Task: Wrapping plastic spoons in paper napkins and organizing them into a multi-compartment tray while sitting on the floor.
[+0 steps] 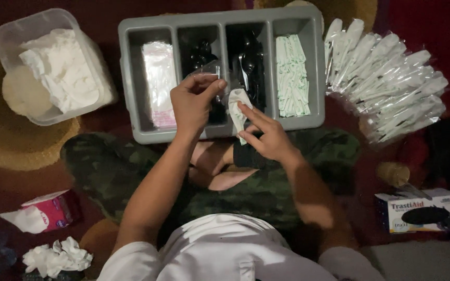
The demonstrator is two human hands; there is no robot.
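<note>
Pinching a clear plastic sleeve (pixel 212 70) open w/ left hand (pixel 194 101) — right hand (pixel 266 132) is gripping a folded white napkin (pixel 237 106) at its mouth, over the grey cutlery tray (pixel 131 78), prob. for easy sliding in.

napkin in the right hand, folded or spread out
Folded. The white napkin is a narrow crumpled strip pinched by the right hand over the grey tray, not a flat open sheet.

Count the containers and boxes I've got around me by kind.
Grey divided tray: 1
Clear plastic tub: 1
Pink tissue pack: 1
Glove box: 1
Total: 4
</note>
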